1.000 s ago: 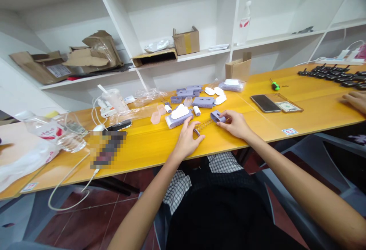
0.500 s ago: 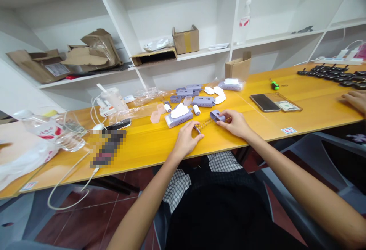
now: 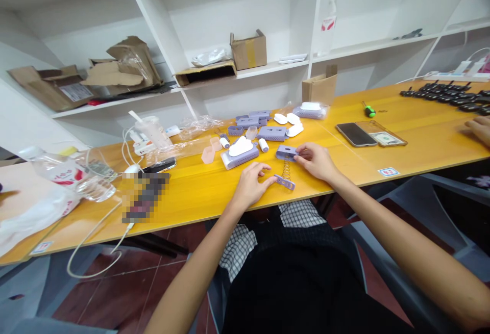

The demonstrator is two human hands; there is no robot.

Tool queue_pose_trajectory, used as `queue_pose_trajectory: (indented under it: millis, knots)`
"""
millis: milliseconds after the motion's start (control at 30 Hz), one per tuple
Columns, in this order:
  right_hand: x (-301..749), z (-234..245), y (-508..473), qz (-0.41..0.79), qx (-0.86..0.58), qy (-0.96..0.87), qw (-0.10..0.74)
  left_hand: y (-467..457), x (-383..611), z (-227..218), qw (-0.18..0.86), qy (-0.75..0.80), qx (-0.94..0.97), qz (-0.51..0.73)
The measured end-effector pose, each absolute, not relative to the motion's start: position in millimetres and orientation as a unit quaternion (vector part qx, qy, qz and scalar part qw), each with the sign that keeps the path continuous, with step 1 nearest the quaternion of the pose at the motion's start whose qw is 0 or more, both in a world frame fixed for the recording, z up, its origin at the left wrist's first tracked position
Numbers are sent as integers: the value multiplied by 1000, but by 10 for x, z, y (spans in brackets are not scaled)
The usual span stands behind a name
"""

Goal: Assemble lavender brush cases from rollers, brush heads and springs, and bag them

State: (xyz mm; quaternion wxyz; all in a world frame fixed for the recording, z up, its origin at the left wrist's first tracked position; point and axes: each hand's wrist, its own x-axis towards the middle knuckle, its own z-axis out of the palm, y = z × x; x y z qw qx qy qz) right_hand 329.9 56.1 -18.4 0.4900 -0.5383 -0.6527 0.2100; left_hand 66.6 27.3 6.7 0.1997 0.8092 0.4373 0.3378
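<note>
My right hand [image 3: 317, 161] pinches a small purple plastic housing [image 3: 285, 153] on the yellow table [image 3: 214, 191]. A metal spring [image 3: 286, 169] runs from that housing down to a small flat purple piece [image 3: 284, 182]. The fingertips of my left hand [image 3: 251, 184] touch the left end of this flat piece, fingers curled. Just behind lies a purple and white assembled unit [image 3: 240, 154], with more purple shells [image 3: 272, 134], white caps [image 3: 295, 130] and small white rollers [image 3: 263, 146] around it.
A phone [image 3: 356, 134] and a clear case with a banknote [image 3: 384, 140] lie to the right, beside a green screwdriver [image 3: 369, 111]. Another person's hand [image 3: 479, 129] rests near black parts [image 3: 447, 98]. Left: cables [image 3: 95, 242], a plastic bottle [image 3: 72, 178], a bag [image 3: 26, 211].
The spring now stands almost straight toward me instead of lying slanted. My left hand drew the flat purple piece rightward and nearer; my right hand shifted the housing slightly left.
</note>
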Motion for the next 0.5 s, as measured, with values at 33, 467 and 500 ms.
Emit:
queue_pose_trajectory:
  millis: [33,467,500]
  knots:
    - [3298,-188,565,212,-535,-656,488,274,665,68,198,436,811,336]
    - [3293,-168,415,-28,-682,-715,150,293,528,110,43,496,859,121]
    - [3318,-170,401,-4,-686,-717,124,320,484,104,45,494,862,101]
